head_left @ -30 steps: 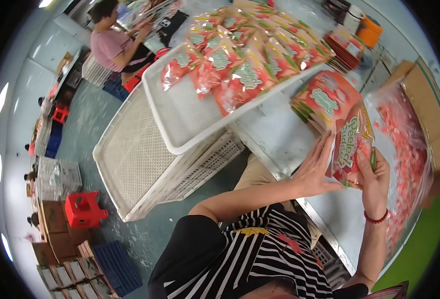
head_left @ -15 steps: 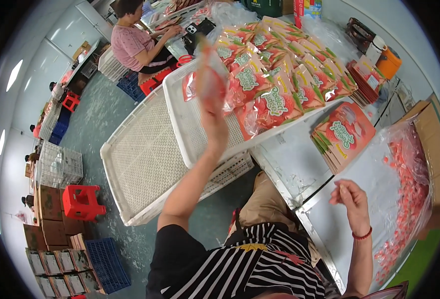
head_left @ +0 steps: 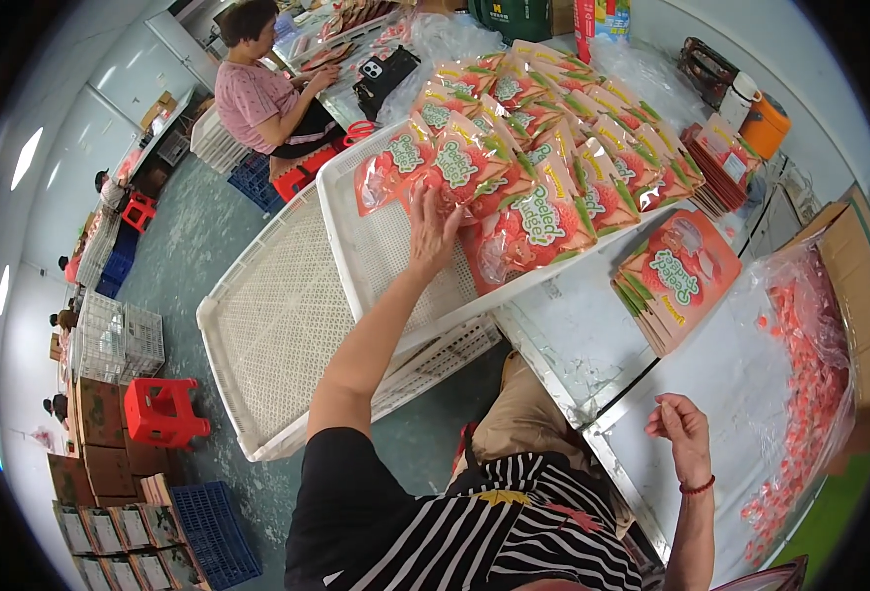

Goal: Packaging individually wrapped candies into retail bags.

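Note:
My left hand (head_left: 435,231) rests with spread fingers on a pink-red candy pouch (head_left: 459,167) in a white perforated crate (head_left: 387,264). Glossy pouches of the same kind (head_left: 543,219) lie heaped and overlapping across the crate's far and right parts. Above the metal table, my right hand (head_left: 684,433) has its fingers curled in; whether anything small is in them is hidden. Beyond that hand lies a fanned stack of flat pink pouches (head_left: 679,271). To its right, small red wrapped pieces (head_left: 799,424) spill from a clear plastic bag in a cardboard box.
A second white crate (head_left: 277,305) sits lower on the left. A co-worker (head_left: 257,98) sits at the far left near a phone (head_left: 373,68) and red scissors (head_left: 359,132). More pouches (head_left: 715,172) stand bundled by an orange-and-white bottle (head_left: 767,126). A red stool (head_left: 166,411) stands on the floor.
My left hand has come down onto the pouches, and the blurred pouch it was carrying now lies in the crate. My right hand has lowered slightly, fingers still curled.

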The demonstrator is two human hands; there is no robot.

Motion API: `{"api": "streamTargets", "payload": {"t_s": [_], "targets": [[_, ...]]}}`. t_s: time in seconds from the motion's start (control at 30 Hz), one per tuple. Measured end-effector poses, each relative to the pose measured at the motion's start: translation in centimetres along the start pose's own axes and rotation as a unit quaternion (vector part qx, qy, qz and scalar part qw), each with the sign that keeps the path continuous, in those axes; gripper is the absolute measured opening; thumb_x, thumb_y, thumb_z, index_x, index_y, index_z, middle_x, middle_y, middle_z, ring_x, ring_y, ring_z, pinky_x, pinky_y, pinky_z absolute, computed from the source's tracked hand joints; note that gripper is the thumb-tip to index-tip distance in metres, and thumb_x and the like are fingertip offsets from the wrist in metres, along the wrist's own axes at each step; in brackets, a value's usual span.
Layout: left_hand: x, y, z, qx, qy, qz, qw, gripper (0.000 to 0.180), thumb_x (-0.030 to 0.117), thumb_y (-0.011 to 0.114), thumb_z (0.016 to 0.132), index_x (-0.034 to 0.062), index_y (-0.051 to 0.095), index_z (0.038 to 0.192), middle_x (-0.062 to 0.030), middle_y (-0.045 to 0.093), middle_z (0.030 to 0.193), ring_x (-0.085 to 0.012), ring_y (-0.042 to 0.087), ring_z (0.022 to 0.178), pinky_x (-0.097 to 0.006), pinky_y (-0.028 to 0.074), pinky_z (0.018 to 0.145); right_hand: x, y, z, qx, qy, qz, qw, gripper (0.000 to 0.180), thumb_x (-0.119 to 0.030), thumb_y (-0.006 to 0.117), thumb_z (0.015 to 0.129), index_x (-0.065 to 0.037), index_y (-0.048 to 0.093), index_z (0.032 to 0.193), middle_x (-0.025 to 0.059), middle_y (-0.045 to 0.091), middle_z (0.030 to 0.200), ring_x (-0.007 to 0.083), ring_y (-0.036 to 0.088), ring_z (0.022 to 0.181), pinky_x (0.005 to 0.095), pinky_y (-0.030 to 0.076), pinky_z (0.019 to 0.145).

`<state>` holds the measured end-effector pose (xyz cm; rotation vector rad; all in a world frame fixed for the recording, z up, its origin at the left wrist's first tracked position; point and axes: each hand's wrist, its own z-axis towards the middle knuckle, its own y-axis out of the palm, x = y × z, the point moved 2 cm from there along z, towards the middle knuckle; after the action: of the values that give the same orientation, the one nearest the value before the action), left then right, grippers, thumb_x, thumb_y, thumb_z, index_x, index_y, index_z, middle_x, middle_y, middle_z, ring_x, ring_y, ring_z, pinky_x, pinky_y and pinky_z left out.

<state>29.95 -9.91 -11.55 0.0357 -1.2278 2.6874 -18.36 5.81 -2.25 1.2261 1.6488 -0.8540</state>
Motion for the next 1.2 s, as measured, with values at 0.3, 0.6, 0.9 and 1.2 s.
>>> {"api": "streamTargets", "payload": {"t_s": [0.3, 0.6, 0.9, 1.2], "targets": [[-7.8, 0.7, 1.1, 0.016, -0.229, 0.144, 0.963, 0.051, 0.041, 0.05, 0.09, 0.014, 0.042, 0.133, -0.0252, 0.029, 0.141, -0.0461, 0.026, 0.129, -0.056, 0.024, 0.105, 2.4, -0.3, -0.5, 0.012, 0.014, -0.046, 0.999, 0.022, -0.019, 0.052, 0.095, -0.001, 0.057, 0.106, 0.0042, 0.061, 0.079, 0.0111, 0.059, 0.066, 0.0232, 0.049, 0.062], [-12.3, 5.3, 3.9, -0.109, -0.271, 0.081, 0.953, 0.06, 0.054, 0.044, 0.087, 0.0376, 0.024, 0.142, -0.0179, 0.023, 0.148, -0.0471, 0.024, 0.131, -0.056, 0.021, 0.106, 5.2, 0.2, -1.4, 0.067, 0.082, -0.022, 0.994, 0.024, -0.019, 0.055, 0.094, 0.002, 0.057, 0.105, 0.0068, 0.063, 0.077, 0.0132, 0.061, 0.065, 0.0252, 0.051, 0.061], [-4.2, 9.0, 10.3, 0.105, -0.436, -0.211, 0.868, 0.073, 0.059, 0.038, 0.088, 0.0171, 0.019, 0.145, -0.031, 0.027, 0.141, -0.0436, 0.022, 0.133, -0.049, 0.014, 0.11, 4.2, 1.3, 1.1, 0.068, 0.072, -0.034, 0.994, 0.025, -0.021, 0.053, 0.094, 0.001, 0.056, 0.105, 0.0061, 0.062, 0.079, 0.0131, 0.061, 0.068, 0.0253, 0.051, 0.064], [-8.4, 10.0, 8.9, 0.014, -0.181, 0.134, 0.974, 0.053, 0.022, 0.053, 0.086, 0.0112, 0.038, 0.136, -0.0262, 0.041, 0.131, -0.0422, 0.042, 0.12, -0.046, 0.043, 0.094, 5.6, 1.3, -1.7, 0.081, 0.053, -0.057, 0.994, 0.023, -0.017, 0.056, 0.093, 0.003, 0.058, 0.103, 0.0055, 0.063, 0.078, 0.01, 0.06, 0.068, 0.023, 0.049, 0.064]]}}
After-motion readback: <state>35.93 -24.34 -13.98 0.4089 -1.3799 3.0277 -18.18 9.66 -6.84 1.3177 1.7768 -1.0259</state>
